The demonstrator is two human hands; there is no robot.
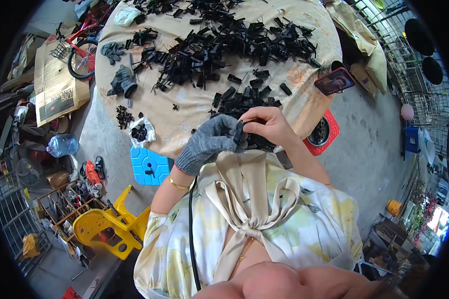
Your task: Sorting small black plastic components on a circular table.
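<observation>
In front of my chest, my left hand (pixel 208 141), in a grey knitted glove, is closed around a small black plastic part (pixel 239 133). My bare right hand (pixel 271 126) pinches at the upper end of that part with thumb and forefinger; whether a smaller piece sits between the fingertips is hidden. Just beyond my hands lies a near cluster of black plastic parts (pixel 244 102). Farther back, a large heap of similar parts (pixel 199 55) spreads over the round table's patterned cloth (pixel 159 107).
Grey gloves (pixel 122 82) lie at the table's left, near a white bag of small black pieces (pixel 141 130). A phone (pixel 334 81) stands at the right edge. A blue stool (pixel 149 167), yellow chair (pixel 102 231) and red stool (pixel 329 130) stand around the table.
</observation>
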